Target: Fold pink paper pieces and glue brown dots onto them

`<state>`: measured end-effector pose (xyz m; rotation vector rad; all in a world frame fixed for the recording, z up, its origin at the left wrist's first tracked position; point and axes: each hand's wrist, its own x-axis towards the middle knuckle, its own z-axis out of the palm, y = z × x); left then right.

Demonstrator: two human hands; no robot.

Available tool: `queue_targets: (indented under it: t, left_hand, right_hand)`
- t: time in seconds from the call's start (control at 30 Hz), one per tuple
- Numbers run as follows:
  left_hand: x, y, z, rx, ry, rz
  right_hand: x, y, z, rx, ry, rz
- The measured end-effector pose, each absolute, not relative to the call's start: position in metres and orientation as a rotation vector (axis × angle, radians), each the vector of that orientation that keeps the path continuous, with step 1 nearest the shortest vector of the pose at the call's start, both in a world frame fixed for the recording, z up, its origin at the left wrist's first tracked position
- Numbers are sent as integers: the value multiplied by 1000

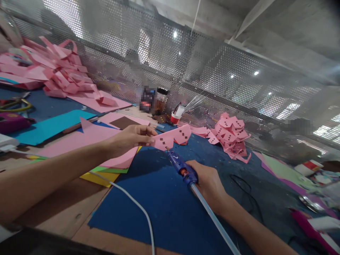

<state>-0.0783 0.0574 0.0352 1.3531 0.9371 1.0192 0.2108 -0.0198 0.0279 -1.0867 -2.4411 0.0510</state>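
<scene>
My left hand (132,140) pinches one end of a folded pink paper strip (174,136) that carries small dark brown diamond-shaped pieces. In my right hand (208,180) is a blue hot glue gun (179,164), with a long clear glue stick (212,216) running out of its back. The gun's nozzle tip is at the lower edge of the strip, by the brown pieces; whether it touches cannot be made out. Below both hands lies a dark blue sheet (148,202). Fingers of my right hand are partly hidden behind the gun.
A heap of pink paper strips (63,71) lies at the back left, and a pile of dotted pink pieces (231,134) at the right. A red and white cup (175,116) and a dark-lidded jar (161,99) stand near the mesh wall (212,63). A white cable (132,198) crosses the front.
</scene>
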Motion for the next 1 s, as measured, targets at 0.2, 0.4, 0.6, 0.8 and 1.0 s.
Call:
queue_targets:
  t: [0.2, 0.4, 0.6, 0.8, 1.0]
  left_hand:
    - [-79, 58, 33, 1352, 931, 1032]
    - [-79, 58, 33, 1388, 936, 1057]
    - [-81, 61, 30, 1350, 901, 1059]
    - [-79, 59, 32, 1362, 911, 1055]
    - [-78, 57, 35, 1358, 919, 1054]
  right_hand:
    - [211, -19, 16, -1156, -2345, 67]
    - [210, -18, 6, -1231, -2252, 131]
    - [207, -20, 8, -1252, -2228, 185]
    - [204, -20, 6, -1285, -2196, 158]
    - [203, -20, 5, -1304, -2193, 191]
